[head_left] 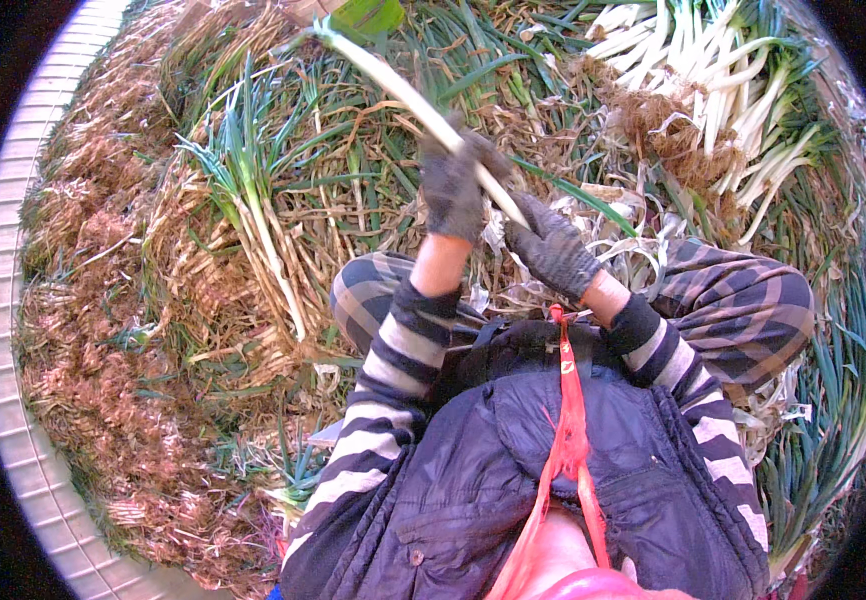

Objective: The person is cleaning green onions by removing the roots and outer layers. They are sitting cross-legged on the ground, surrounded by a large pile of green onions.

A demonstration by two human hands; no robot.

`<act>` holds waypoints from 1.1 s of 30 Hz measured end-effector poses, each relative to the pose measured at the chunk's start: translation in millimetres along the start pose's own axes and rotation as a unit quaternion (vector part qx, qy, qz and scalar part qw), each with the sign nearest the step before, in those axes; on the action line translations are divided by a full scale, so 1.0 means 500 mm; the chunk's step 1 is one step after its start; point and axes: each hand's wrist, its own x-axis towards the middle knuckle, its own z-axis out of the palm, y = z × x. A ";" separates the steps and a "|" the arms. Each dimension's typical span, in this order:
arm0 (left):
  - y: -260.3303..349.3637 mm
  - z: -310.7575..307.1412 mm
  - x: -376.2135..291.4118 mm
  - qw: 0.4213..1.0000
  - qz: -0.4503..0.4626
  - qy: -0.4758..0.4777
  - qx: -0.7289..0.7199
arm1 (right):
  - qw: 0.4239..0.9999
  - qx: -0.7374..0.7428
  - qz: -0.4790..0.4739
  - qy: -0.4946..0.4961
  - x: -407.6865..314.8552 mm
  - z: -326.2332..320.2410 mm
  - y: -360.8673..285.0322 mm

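Note:
A long scallion with a peeled white stalk [395,84] lies slantwise across my two gloved hands. My left hand [454,180], in a dirty grey knit glove and slightly blurred, is closed around its middle. At the stalk's lower right end is my right hand [553,241], gloved alike, its fingers closed on that end. Loose whitish peelings [632,251] lie beside my right wrist, and a green leaf [579,196] runs above it. Strips of dry outer leaf are around and below both hands.
Clean white scallions [710,82] with brown roots are piled at the upper right. Unpeeled scallions [264,232] lie left of my hands, beside a heap of dry roots and leaves [103,337]. More green scallions [845,405] line the right side. My crossed legs [748,307] are close below.

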 end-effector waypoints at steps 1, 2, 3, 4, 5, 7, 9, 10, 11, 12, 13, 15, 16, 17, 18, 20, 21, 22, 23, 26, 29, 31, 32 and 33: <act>0.003 0.006 -0.023 0.996 -0.070 -0.046 0.045 | 0.998 0.057 0.027 -0.020 -0.005 -0.005 0.015; 0.001 0.013 -0.042 0.994 -0.090 -0.051 0.043 | 0.988 0.136 0.036 -0.062 -0.011 -0.015 0.030; 0.000 0.016 -0.053 0.989 -0.129 -0.056 0.048 | 0.974 0.187 0.068 -0.110 -0.020 -0.027 0.045; -0.001 0.015 -0.060 0.986 -0.130 -0.081 0.073 | 0.988 0.008 -0.134 -0.071 -0.022 -0.036 0.059; -0.001 0.014 -0.062 0.980 -0.144 -0.089 0.107 | 0.921 -0.159 -0.355 -0.021 -0.022 -0.046 0.072; -0.004 0.010 -0.053 0.975 -0.152 -0.127 0.104 | 0.921 0.302 0.172 -0.174 -0.050 -0.067 0.088; -0.007 0.011 -0.042 0.974 -0.169 -0.145 0.034 | 0.964 0.197 -0.061 -0.165 -0.057 -0.079 0.090; -0.010 0.013 -0.038 0.974 -0.194 -0.113 -0.005 | 0.940 -0.004 -0.340 -0.021 -0.061 -0.082 0.085; -0.013 0.015 -0.037 0.976 -0.199 -0.081 0.047 | 0.976 0.131 -0.142 -0.097 -0.063 -0.081 0.078; -0.019 0.019 -0.037 0.975 -0.194 -0.062 0.088 | 0.948 0.274 0.047 -0.156 -0.065 -0.081 0.067; -0.023 0.021 -0.038 0.975 -0.180 -0.043 0.124 | 0.948 0.252 0.129 -0.146 -0.063 -0.078 0.055; -0.034 0.024 -0.042 0.978 -0.138 -0.011 0.157 | 1.000 0.013 -0.011 0.019 -0.066 -0.058 0.026; -0.037 0.023 -0.043 0.977 -0.122 -0.003 0.175 | 0.999 -0.025 0.013 0.045 -0.068 -0.061 0.013; -0.040 0.022 -0.040 0.976 -0.104 0.004 0.193 | 0.996 -0.057 0.004 0.064 -0.071 -0.058 0.002; -0.040 0.019 -0.037 0.975 -0.124 -0.011 0.182 | 0.999 -0.005 0.029 0.035 -0.071 -0.064 -0.005; -0.036 0.008 -0.020 0.981 -0.165 0.003 0.102 | 0.991 0.092 0.085 -0.039 -0.077 -0.077 -0.011; -0.031 0.001 -0.009 0.980 -0.188 0.013 0.067 | 0.962 0.235 0.117 -0.070 -0.074 -0.081 -0.010; -0.029 -0.001 -0.004 0.984 -0.162 0.009 -0.069 | 0.950 0.271 0.120 -0.096 -0.080 -0.094 -0.009; -0.023 -0.009 0.009 0.982 -0.163 0.029 -0.095 | 0.936 0.307 0.118 -0.128 -0.084 -0.104 -0.005; -0.009 -0.025 0.022 0.987 -0.130 0.049 -0.078 | 0.989 0.112 0.000 -0.097 -0.086 -0.115 0.006; -0.006 -0.032 0.016 0.985 -0.129 0.066 -0.097 | 0.954 0.205 0.151 -0.159 -0.086 -0.108 0.008; -0.008 -0.032 0.010 0.989 -0.115 0.073 -0.061 | 0.993 0.064 0.044 -0.089 -0.077 -0.096 0.004; -0.010 -0.030 0.005 0.990 -0.119 0.073 -0.030 | 0.998 -0.025 -0.036 -0.034 -0.071 -0.092 0.002; -0.010 -0.027 0.003 0.990 -0.123 0.073 0.002 | 0.985 -0.120 -0.123 0.014 -0.065 -0.084 0.000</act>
